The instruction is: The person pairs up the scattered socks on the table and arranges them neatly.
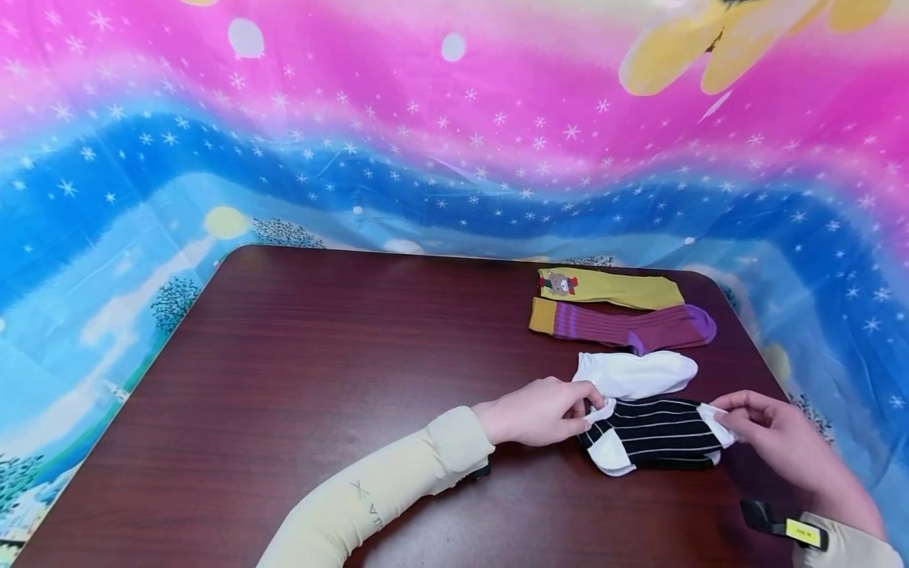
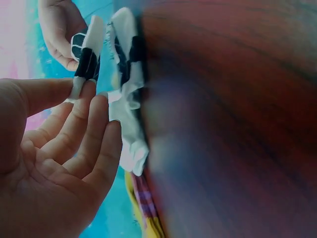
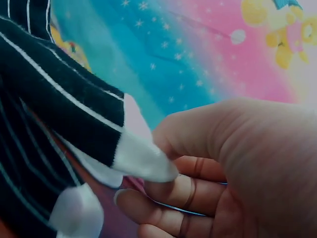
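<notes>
A black sock with thin white stripes (image 1: 663,422) is stretched between both hands at the table's right side. My left hand (image 1: 543,410) pinches its white cuff end between thumb and fingers. At the other end, my right hand (image 1: 784,438) pinches the white toe (image 3: 141,158). A second black striped sock (image 3: 77,210) lies under the held one, apart from it in the right wrist view and mostly covered in the head view. Just beyond them lies a white sock (image 1: 639,373), close to the left hand's fingertips.
Farther back lie a purple ribbed sock (image 1: 604,325) with a mustard cuff and a yellow-green sock (image 1: 614,289) with an animal figure. The dark wooden table (image 1: 319,355) extends left. A colourful printed cloth (image 1: 426,142) hangs around its back and sides.
</notes>
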`<act>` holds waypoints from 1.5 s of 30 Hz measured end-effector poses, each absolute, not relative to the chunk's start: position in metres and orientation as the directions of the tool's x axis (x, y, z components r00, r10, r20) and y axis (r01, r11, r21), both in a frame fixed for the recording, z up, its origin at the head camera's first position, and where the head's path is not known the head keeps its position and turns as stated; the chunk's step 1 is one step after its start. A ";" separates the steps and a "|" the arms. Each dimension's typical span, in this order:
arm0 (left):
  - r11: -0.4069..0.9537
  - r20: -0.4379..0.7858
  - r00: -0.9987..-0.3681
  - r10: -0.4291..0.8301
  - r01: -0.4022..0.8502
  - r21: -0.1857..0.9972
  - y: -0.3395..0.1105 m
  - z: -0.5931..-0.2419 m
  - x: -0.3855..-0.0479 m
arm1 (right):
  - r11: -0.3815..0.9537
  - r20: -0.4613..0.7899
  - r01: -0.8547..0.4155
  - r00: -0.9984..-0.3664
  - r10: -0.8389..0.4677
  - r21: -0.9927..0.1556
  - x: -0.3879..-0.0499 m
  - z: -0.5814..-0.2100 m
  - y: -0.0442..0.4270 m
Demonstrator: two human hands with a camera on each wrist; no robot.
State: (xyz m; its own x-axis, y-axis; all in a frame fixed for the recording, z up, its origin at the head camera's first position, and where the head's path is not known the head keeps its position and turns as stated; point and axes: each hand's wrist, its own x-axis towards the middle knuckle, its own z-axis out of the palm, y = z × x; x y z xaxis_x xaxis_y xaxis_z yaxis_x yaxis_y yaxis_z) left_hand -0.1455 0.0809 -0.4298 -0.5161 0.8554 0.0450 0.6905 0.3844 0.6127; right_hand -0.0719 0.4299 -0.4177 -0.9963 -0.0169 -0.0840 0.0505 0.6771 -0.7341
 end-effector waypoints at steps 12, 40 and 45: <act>0.442 -0.006 -0.529 0.848 0.703 0.557 0.092 -0.438 -0.140 | 0.729 -0.149 0.073 -0.988 -0.041 -0.681 -0.073 -0.435 0.440; 0.610 -0.047 -0.665 0.745 0.651 0.452 0.106 -0.434 -0.132 | 0.769 -0.152 0.062 -0.987 -0.046 -0.636 -0.078 -0.440 0.444; 0.562 -0.012 -0.612 0.791 0.718 0.410 0.108 -0.433 -0.129 | 0.828 -0.177 0.071 -0.984 -0.034 -0.556 -0.081 -0.438 0.441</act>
State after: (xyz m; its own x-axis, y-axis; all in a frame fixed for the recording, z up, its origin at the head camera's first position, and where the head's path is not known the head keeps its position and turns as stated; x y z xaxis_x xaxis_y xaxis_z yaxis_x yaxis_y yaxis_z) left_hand -0.1288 0.1075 -0.4334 -0.6122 0.7906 -0.0117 0.7181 0.5622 0.4101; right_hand -0.0813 0.4412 -0.4381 -0.9836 -0.0343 -0.1772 0.0714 0.8279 -0.5563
